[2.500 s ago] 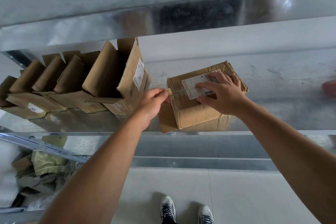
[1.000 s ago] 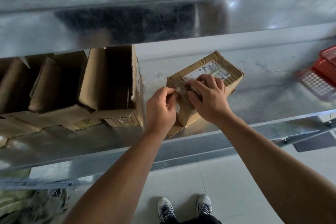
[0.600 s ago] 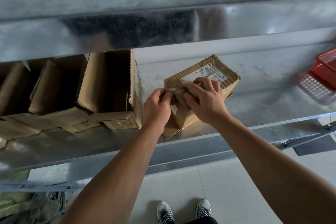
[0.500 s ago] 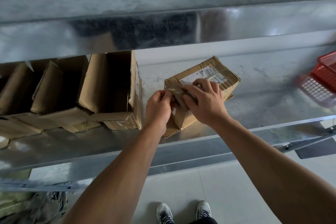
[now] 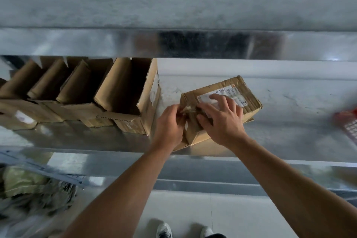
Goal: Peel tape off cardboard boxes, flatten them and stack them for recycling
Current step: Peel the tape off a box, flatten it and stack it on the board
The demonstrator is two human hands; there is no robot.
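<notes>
At nine o'clock from the hands, a row of open brown cardboard boxes [image 5: 123, 98] stands on the shiny metal shelf [image 5: 289, 121]. Their flaps are up, and none is flattened or stacked, so I judge that most of the work is left. The left hand [image 5: 170, 123] pinches a crumpled strip of clear tape [image 5: 188, 109] at the nine o'clock end of the small brown cardboard box with a white label [image 5: 249, 100]. The right hand [image 5: 222, 120] lies on top of this box with spread fingers and presses it down, gripping nothing. The box sits close to the shelf's front edge at six o'clock — a hard pull could drag it off. Bare shelf gives room toward three o'clock, up to a blurred red plastic basket [image 5: 347, 123]. The metal beam [image 5: 173, 44] at twelve o'clock limits lifting.
</notes>
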